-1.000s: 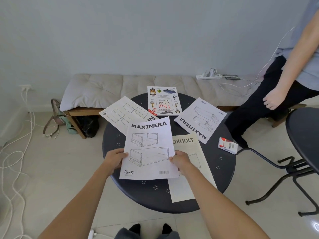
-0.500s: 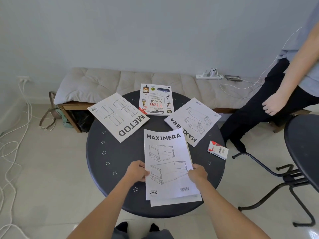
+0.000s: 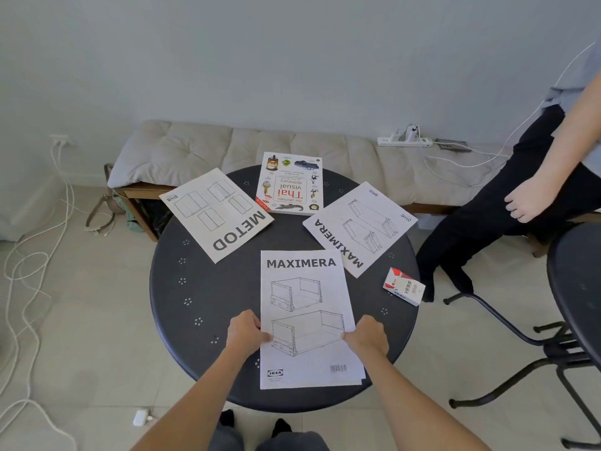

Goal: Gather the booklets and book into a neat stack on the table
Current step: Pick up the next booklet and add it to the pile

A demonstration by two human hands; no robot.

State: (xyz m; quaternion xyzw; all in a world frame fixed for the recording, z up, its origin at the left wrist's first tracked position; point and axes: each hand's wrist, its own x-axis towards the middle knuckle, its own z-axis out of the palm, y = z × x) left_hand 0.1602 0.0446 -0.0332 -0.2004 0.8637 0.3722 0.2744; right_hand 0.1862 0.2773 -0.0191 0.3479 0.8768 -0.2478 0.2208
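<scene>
A white MAXIMERA booklet [image 3: 305, 297] lies at the near edge of the round dark table [image 3: 201, 288], on top of another booklet whose edge peeks out at its lower right. My left hand [image 3: 244, 332] grips its left edge and my right hand [image 3: 367, 335] grips its right edge. A METOD booklet [image 3: 216, 214] lies at the far left. A second MAXIMERA booklet [image 3: 359, 226] lies at the far right. The Thai visual dictionary book [image 3: 290, 183] sits at the far edge between them.
A small red and white VESS box [image 3: 404, 287] rests at the table's right edge. Another person [image 3: 507, 203] sits to the right on the cushioned bench [image 3: 227, 151]. A second dark table [image 3: 575, 288] stands at far right. Cables lie on the floor at left.
Both hands carried the MAXIMERA booklet from the table's left side onto the booklet at the near edge and squared the two together. The camera view shifted.
</scene>
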